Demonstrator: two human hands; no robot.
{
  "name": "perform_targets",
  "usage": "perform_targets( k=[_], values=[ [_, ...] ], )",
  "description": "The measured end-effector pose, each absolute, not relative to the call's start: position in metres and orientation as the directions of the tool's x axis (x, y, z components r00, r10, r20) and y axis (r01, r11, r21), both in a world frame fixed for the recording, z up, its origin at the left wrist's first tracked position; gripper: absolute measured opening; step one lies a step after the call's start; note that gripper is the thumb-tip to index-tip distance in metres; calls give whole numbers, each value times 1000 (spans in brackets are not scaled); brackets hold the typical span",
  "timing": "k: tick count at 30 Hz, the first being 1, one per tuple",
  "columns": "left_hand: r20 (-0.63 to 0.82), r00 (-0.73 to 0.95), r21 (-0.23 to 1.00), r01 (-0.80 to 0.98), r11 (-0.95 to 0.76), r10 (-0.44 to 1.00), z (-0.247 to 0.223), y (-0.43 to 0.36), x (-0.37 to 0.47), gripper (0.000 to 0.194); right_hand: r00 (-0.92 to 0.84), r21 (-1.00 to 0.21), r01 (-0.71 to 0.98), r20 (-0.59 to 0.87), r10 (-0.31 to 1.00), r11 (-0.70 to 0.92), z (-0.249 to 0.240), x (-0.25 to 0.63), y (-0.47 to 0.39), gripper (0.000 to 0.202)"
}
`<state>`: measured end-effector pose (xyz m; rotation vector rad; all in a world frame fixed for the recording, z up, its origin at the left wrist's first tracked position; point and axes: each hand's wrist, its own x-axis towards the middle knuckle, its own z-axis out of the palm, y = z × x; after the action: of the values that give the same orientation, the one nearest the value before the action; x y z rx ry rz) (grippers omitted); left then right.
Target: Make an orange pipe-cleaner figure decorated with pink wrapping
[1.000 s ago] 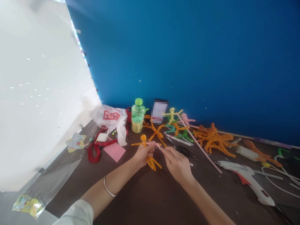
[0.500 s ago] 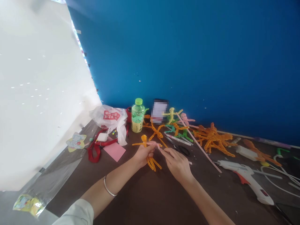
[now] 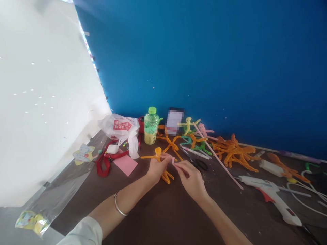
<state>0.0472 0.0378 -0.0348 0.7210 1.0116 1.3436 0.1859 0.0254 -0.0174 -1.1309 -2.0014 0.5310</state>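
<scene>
My left hand (image 3: pixel 157 170) is closed round an orange pipe-cleaner figure (image 3: pixel 158 153), whose looped head sticks up above the fingers. One arm of the figure points left, and its bent legs hang down beside my hand. A pink pipe cleaner (image 3: pixel 173 160) wraps along the figure's right arm. My right hand (image 3: pixel 191 177) pinches the pink strand's loose end between thumb and fingers. Behind the hands lie other orange pipe-cleaner figures (image 3: pixel 171 143) and a pair of black-handled scissors (image 3: pixel 201 164).
A green-capped bottle (image 3: pixel 151 127) stands behind my hands, with a plastic bag (image 3: pixel 120 126) to its left. Pink paper (image 3: pixel 126 165) and a red strap (image 3: pixel 103 166) lie left. To the right are an orange pipe-cleaner pile (image 3: pixel 233 154) and a glue gun (image 3: pixel 272 194).
My right hand has turned slightly and the pink strand's end now bends upright near its fingertips. The orange figure has tilted a little in my left hand.
</scene>
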Motion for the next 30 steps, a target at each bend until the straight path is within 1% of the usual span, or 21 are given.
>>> perform_targets(
  k=[2, 4, 6, 8, 10, 15, 17, 19, 22, 24, 27, 30],
  values=[
    [-207, -7, 852, -494, 177, 978, -34, 38, 46, 40, -378, -501, 630, 469, 798, 593, -22, 190, 28, 24],
    [-226, 62, 813, -537, 223, 972, -33, 38, 45, 39, -413, -383, 673, 515, 751, 633, -25, 195, 32, 26],
    [-227, 124, 795, -549, 257, 966, -33, 38, 44, 38, -410, -337, 688, 550, 728, 642, -26, 200, 37, 24],
    [-226, 149, 804, -530, 271, 963, -33, 39, 43, 36, -406, -304, 703, 570, 714, 643, -24, 204, 43, 22],
    [-224, 123, 832, -493, 256, 967, -34, 40, 43, 35, -437, -228, 721, 582, 685, 654, -18, 207, 47, 20],
    [-179, 27, 915, -362, 176, 984, -34, 42, 46, 34, -572, 55, 745, 565, 595, 665, 0, 208, 53, 23],
    [-157, 13, 936, -317, 153, 987, -33, 41, 47, 33, -608, 127, 741, 544, 578, 660, 5, 205, 54, 23],
    [-147, 1, 943, -301, 140, 989, -32, 40, 47, 31, -630, 174, 736, 529, 569, 654, 8, 201, 55, 23],
    [-152, -7, 940, -310, 143, 988, -32, 40, 48, 30, -629, 192, 741, 536, 563, 644, 11, 194, 53, 23],
    [-166, -24, 939, -310, 150, 986, -33, 41, 48, 30, -608, 160, 748, 555, 567, 645, 10, 191, 51, 22],
    [-205, -35, 924, -337, 182, 978, -33, 41, 50, 31, -545, 53, 761, 592, 594, 646, 5, 188, 45, 20],
    [-240, -19, 887, -410, 211, 971, -32, 39, 51, 34, -471, -78, 762, 614, 633, 643, -5, 184, 38, 18]
  ],
)
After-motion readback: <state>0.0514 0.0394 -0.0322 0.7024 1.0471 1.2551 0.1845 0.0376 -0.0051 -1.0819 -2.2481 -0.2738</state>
